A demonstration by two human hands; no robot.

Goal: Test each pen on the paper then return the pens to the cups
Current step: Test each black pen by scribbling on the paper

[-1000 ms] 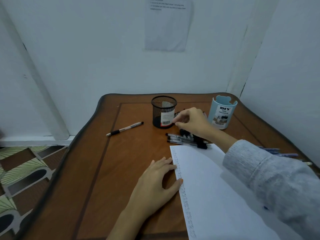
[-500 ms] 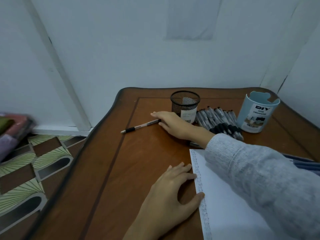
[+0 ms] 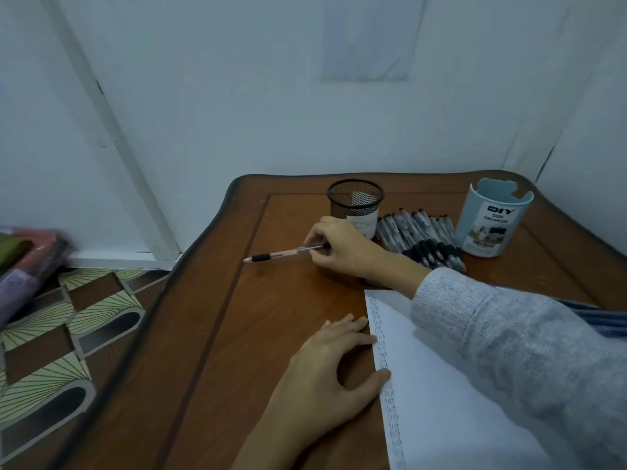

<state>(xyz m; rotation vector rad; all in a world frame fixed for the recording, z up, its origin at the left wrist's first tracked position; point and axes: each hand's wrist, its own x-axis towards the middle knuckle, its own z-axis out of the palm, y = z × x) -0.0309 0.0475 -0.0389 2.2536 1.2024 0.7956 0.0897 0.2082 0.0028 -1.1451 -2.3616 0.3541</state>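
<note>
My right hand (image 3: 342,247) pinches the back end of a clear pen (image 3: 278,255) with a black grip, which points left over the wooden table (image 3: 210,334). Behind that hand stands a black mesh cup (image 3: 355,201). A row of several pens (image 3: 419,237) with black grips lies between the mesh cup and a light blue cup (image 3: 492,222) marked DIY. My left hand (image 3: 325,374) lies flat, fingers straight, on the left edge of the white paper (image 3: 441,401), whose left margin carries small pen marks.
The table's left edge (image 3: 149,317) drops to a patterned floor (image 3: 51,351). Folded cloth (image 3: 27,262) lies at far left. White walls close the back and right. More pens (image 3: 604,313) show past my right sleeve.
My right hand left the pens by the mesh cup, reached left and took hold of the lone pen on the table. The camera turned left. My left hand stayed on the paper.
</note>
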